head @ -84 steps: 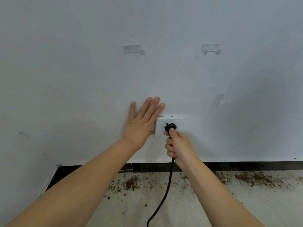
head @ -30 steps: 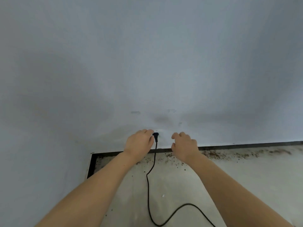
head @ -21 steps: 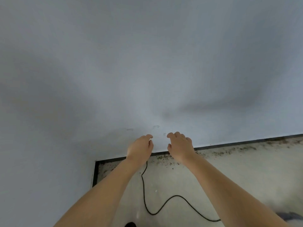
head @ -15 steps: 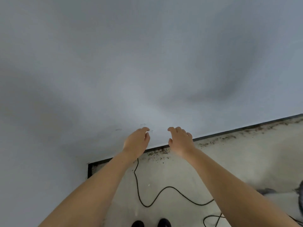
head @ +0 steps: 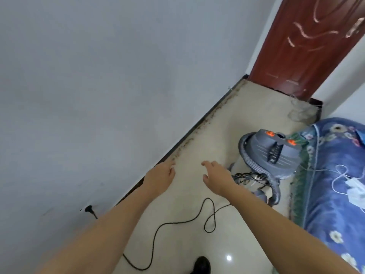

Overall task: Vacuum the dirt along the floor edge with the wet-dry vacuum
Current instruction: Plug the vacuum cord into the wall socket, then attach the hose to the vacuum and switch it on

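Note:
The grey wet-dry vacuum [head: 273, 151] with orange clips stands on the floor at right, its ribbed hose [head: 256, 167] curling down its side. Its black cord [head: 177, 222] snakes over the tiles to the plug [head: 88, 209] seated in the wall at lower left. Brown dirt [head: 199, 131] lines the floor edge along the black skirting. My left hand [head: 160, 178] hovers with relaxed fingers near the skirting and holds nothing. My right hand [head: 217, 176] is stretched out with fingers spread, a little left of the vacuum, and is empty.
A bed with a blue flowered cover [head: 335, 184] runs along the right side, close to the vacuum. A dark red door [head: 308, 42] closes the far end of the narrow floor strip. A black shoe [head: 201, 264] shows at the bottom.
Both hands left the plugged-in plug and the wall. The view swung right from the socket, so the vacuum, the bed and the door have come into sight.

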`<action>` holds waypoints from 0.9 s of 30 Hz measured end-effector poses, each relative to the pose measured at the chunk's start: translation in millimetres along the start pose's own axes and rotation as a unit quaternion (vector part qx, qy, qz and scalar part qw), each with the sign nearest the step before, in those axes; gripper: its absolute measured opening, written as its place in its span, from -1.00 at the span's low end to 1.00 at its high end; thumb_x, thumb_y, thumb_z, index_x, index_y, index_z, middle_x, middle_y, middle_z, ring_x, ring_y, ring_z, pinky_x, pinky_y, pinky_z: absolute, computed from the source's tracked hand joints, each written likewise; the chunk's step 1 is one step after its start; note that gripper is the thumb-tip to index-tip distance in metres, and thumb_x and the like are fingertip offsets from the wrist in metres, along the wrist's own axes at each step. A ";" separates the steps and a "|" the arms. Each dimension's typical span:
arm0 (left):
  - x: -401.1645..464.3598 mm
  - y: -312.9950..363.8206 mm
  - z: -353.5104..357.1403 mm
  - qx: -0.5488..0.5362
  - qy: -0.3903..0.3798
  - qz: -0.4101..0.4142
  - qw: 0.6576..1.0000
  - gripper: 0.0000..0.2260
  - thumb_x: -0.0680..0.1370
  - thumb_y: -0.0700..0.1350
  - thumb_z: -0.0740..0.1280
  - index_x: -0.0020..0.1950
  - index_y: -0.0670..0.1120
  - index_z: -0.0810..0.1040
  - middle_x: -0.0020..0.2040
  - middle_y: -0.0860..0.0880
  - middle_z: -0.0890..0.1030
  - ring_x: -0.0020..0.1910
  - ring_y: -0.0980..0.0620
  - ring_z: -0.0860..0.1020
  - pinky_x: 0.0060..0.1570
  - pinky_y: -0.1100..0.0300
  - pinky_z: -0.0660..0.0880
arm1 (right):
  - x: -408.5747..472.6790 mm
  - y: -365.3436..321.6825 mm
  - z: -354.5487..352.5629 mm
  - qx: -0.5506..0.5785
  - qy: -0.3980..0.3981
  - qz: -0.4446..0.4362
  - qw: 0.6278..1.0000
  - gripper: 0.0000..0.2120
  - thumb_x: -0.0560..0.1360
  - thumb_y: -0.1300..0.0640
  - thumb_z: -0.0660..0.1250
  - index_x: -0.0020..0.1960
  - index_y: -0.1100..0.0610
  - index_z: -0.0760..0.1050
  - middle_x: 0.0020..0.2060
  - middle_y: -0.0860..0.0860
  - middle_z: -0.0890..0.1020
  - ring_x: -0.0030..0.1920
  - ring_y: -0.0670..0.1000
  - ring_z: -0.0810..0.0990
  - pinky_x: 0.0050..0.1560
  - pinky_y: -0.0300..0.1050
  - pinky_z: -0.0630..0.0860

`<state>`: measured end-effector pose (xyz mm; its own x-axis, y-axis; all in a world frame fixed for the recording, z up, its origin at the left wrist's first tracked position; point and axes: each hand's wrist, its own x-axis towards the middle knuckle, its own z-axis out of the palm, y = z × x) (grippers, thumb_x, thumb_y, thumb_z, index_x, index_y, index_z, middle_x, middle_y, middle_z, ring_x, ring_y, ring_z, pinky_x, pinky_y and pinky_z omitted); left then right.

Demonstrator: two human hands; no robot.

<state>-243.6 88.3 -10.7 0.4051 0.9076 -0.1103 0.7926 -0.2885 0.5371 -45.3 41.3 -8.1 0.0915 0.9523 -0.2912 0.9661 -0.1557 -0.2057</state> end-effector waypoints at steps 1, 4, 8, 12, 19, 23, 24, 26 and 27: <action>5.7 18.9 6.5 0.003 -0.010 0.026 1.000 -0.70 0.65 -0.07 0.09 0.34 -0.06 0.45 0.15 -0.08 0.60 0.08 -0.06 0.55 0.03 0.15 0.42 | -8.7 19.6 -4.1 0.006 0.006 0.023 1.000 -0.55 0.62 0.08 0.10 0.49 0.05 0.16 0.35 0.11 0.37 0.29 0.15 0.40 0.22 0.04 0.39; 23.2 74.1 26.2 -0.005 -0.045 0.081 0.996 -0.69 0.65 -0.10 0.09 0.37 -0.09 0.42 0.11 -0.14 0.61 0.07 -0.09 0.56 0.09 0.13 0.43 | -30.5 76.2 -16.0 0.037 0.025 0.080 0.996 -0.56 0.61 0.09 0.11 0.47 0.08 0.20 0.35 0.12 0.38 0.30 0.16 0.40 0.22 0.07 0.42; 51.7 141.7 62.0 0.004 -0.083 0.125 0.989 -0.69 0.65 -0.10 0.10 0.37 -0.11 0.41 0.07 -0.18 0.61 0.05 -0.15 0.56 0.04 0.09 0.45 | -50.7 153.9 -28.6 0.074 0.057 0.137 0.986 -0.59 0.59 0.11 0.14 0.44 0.10 0.26 0.33 0.11 0.41 0.29 0.17 0.41 0.27 0.08 0.39; 81.0 205.6 111.0 0.015 -0.099 0.132 0.986 -0.70 0.65 -0.11 0.11 0.34 -0.11 0.43 0.05 -0.15 0.60 0.04 -0.12 0.56 0.09 0.03 0.48 | -65.7 237.4 -33.2 0.106 0.044 0.179 0.977 -0.61 0.61 0.13 0.13 0.42 0.11 0.28 0.30 0.12 0.42 0.26 0.16 0.43 0.21 0.03 0.40; 120.1 305.5 195.7 0.007 -0.126 0.114 0.985 -0.75 0.65 -0.11 0.09 0.26 -0.13 0.45 0.05 -0.13 0.60 0.01 -0.08 0.55 -0.01 0.14 0.42 | -71.2 368.9 -43.8 0.112 0.010 0.211 0.971 -0.63 0.61 0.12 0.12 0.41 0.08 0.27 0.27 0.13 0.42 0.25 0.17 0.43 0.20 0.02 0.40; 142.9 331.7 225.3 0.015 -0.151 0.103 0.983 -0.77 0.64 -0.10 0.09 0.21 -0.11 0.47 -0.04 -0.09 0.55 -0.10 -0.04 0.48 -0.08 0.14 0.39 | -51.8 410.3 -46.4 0.129 0.004 0.208 0.970 -0.64 0.62 0.13 0.11 0.41 0.11 0.27 0.28 0.14 0.42 0.22 0.16 0.45 0.20 0.02 0.42; 150.4 335.1 230.2 0.019 -0.156 0.096 0.983 -0.77 0.64 -0.10 0.09 0.20 -0.12 0.47 -0.05 -0.10 0.55 -0.11 -0.04 0.47 -0.08 0.12 0.40 | -44.8 417.0 -46.0 0.137 0.001 0.203 0.970 -0.64 0.62 0.13 0.11 0.41 0.11 0.27 0.27 0.14 0.42 0.20 0.15 0.46 0.18 -0.01 0.42; 167.9 339.5 237.3 0.026 -0.157 0.085 0.984 -0.77 0.64 -0.10 0.10 0.19 -0.13 0.47 -0.01 -0.13 0.59 -0.09 -0.08 0.51 -0.06 0.09 0.43 | -29.6 428.1 -44.9 0.153 -0.006 0.194 0.969 -0.65 0.63 0.14 0.10 0.40 0.11 0.27 0.26 0.14 0.42 0.17 0.14 0.47 0.14 -0.03 0.40; 177.5 340.6 240.7 0.029 -0.156 0.080 0.984 -0.76 0.64 -0.09 0.10 0.20 -0.12 0.47 0.01 -0.14 0.60 -0.05 -0.10 0.53 -0.05 0.08 0.44 | -21.4 433.8 -43.4 0.157 -0.011 0.191 0.969 -0.65 0.63 0.14 0.10 0.40 0.11 0.27 0.27 0.14 0.42 0.17 0.14 0.47 0.14 -0.03 0.40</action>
<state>207.9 77.7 -48.6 0.6399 0.7139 -0.2843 0.7283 -0.4454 0.5208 382.3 -35.3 -50.5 0.4196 0.8038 -0.4217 0.7415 -0.5715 -0.3516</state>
